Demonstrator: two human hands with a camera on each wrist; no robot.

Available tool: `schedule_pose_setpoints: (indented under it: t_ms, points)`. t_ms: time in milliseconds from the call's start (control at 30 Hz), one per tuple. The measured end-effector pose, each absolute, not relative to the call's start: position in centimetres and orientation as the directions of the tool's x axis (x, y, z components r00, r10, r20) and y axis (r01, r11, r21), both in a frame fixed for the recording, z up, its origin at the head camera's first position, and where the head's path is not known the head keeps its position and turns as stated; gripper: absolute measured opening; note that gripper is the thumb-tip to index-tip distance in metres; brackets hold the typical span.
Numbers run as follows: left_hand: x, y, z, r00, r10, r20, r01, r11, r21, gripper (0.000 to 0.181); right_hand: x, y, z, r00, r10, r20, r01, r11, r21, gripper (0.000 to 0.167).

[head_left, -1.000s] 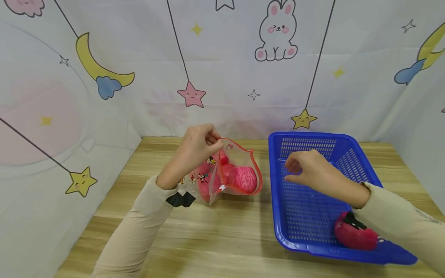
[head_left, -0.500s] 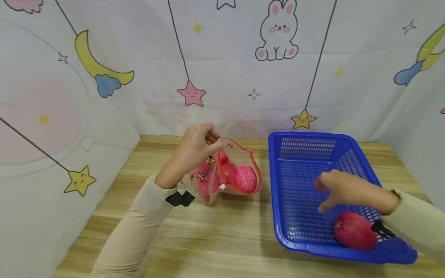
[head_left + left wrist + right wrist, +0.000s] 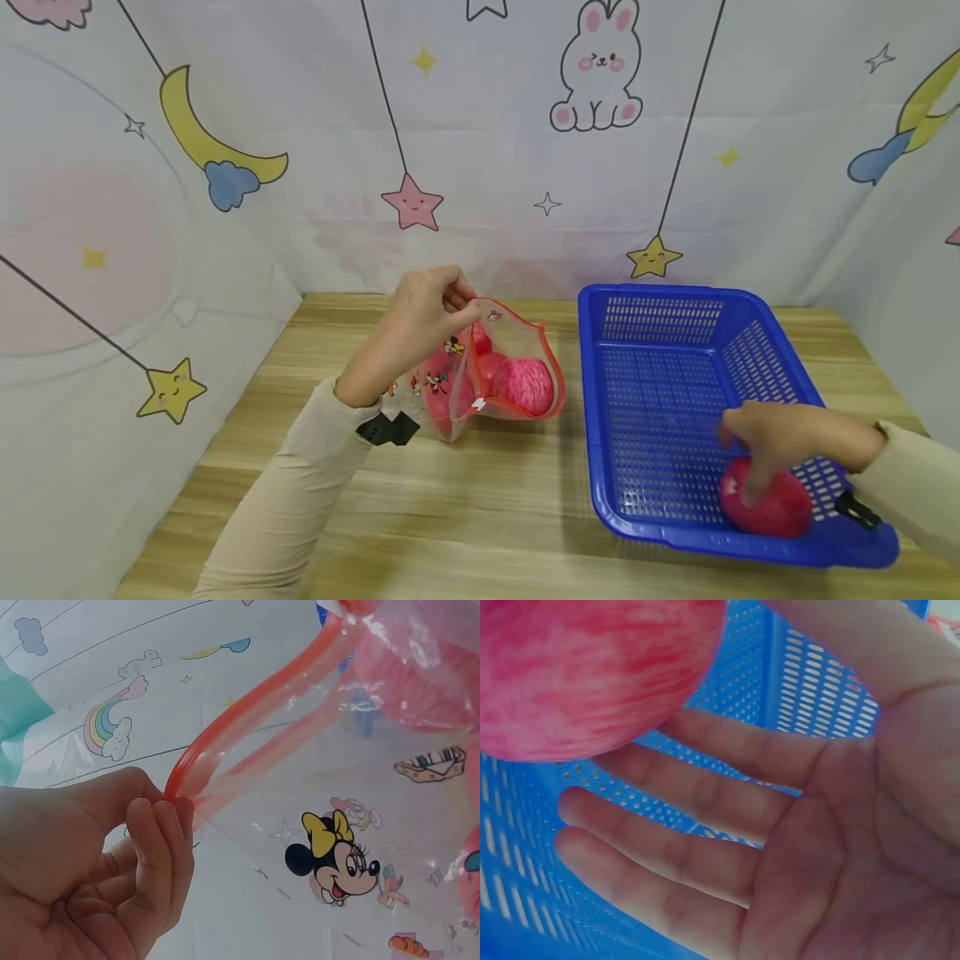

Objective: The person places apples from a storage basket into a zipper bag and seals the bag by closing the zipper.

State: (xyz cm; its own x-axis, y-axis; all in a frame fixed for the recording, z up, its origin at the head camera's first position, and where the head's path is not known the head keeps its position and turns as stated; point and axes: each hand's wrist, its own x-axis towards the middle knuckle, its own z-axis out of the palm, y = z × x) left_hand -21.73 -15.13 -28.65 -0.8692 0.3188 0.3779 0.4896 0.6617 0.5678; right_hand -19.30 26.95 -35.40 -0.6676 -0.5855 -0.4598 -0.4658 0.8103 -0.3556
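My left hand (image 3: 435, 312) pinches the red-trimmed mouth of a clear zip bag (image 3: 465, 412) between thumb and fingers, as the left wrist view also shows. Cartoon figures are printed on the bag. Several red apples are inside, one pinkish-red apple (image 3: 525, 387) lying at the mouth. My right hand (image 3: 780, 437) is over a single red apple (image 3: 783, 508) in the near right corner of the blue basket (image 3: 600, 467). In the right wrist view its fingers (image 3: 690, 787) are extended beside and under the apple, not curled round it.
The basket has perforated walls and stands on the right of the wooden table (image 3: 465, 525). Behind and at the sides hangs a white cloth (image 3: 487, 150) with cartoon prints. A black piece (image 3: 388, 428) is fixed at the left cuff.
My right hand has moved right and down, from above the middle of the basket to the apple in its near corner. The left hand and bag have stayed in place.
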Motion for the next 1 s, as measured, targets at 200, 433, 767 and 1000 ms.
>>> schedule_pose_setpoints:
  t_ms: [200,433,767,1000]
  points:
    - [-21.74,-15.17,-28.72,-0.869,0.321,0.376,0.491,0.66,0.568,0.005,-19.03,27.35,-35.54,-0.652,-0.57,-0.499,-0.458,0.822,-0.34,0.047]
    - [-21.7,-15.22,-28.69,-0.871,0.324,0.369,0.488,0.653,0.579,0.004,-18.91,27.44,-35.7,-0.646,-0.56,-0.519,-0.445,0.828,-0.34,0.049]
    - [-21.68,-15.24,-28.67,-0.872,0.322,0.369,0.487,0.652,0.581,0.005,-18.71,27.5,-36.15,-0.661,-0.568,-0.49,-0.452,0.823,-0.345,0.05]
    - [-21.68,-15.3,-28.74,-0.871,0.326,0.366,0.488,0.653,0.579,0.005,-18.72,27.61,-35.9,-0.679,-0.577,-0.454,-0.444,0.815,-0.373,0.051]
